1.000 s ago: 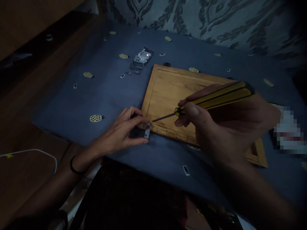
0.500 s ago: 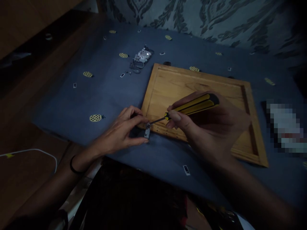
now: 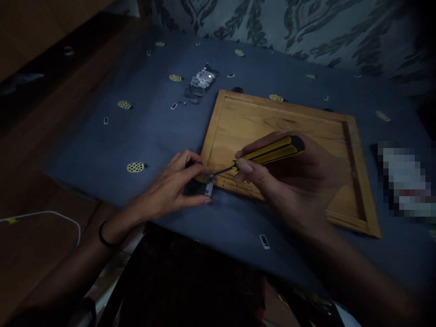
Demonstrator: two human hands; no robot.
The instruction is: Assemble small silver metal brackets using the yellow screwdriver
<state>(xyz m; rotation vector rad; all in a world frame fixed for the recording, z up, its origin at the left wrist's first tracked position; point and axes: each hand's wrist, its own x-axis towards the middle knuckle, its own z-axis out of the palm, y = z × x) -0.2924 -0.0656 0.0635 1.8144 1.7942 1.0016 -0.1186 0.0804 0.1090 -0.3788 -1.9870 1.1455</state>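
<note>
My right hand (image 3: pixel 289 181) is closed round the yellow and black handle of a screwdriver (image 3: pixel 272 152), which slants down to the left. The screwdriver's tip meets the upper end of a small metal fitting (image 3: pixel 209 185); its exact kind is too small to tell. The fitting stands at the near left corner of a framed wooden panel (image 3: pixel 252 116) that lies on the bed-like blue cloth. My left hand (image 3: pixel 180 184) pinches the fitting, with its thumb at the lower end and fingers near the top, by the panel's edge.
Beyond the panel's far left corner lie a clear packet of metal parts (image 3: pixel 204 78), a looped dark strip (image 3: pixel 195 94) and a few tiny pieces (image 3: pixel 184 104). A blurred-out object (image 3: pixel 405 181) is at the right. The blue cloth (image 3: pixel 150 136) bears pineapple prints; a white cable (image 3: pixel 51 212) hangs lower left.
My right hand and the screwdriver handle have shifted slightly to the left, with the tip still at the fitting. My left hand and the panel have stayed in place.
</note>
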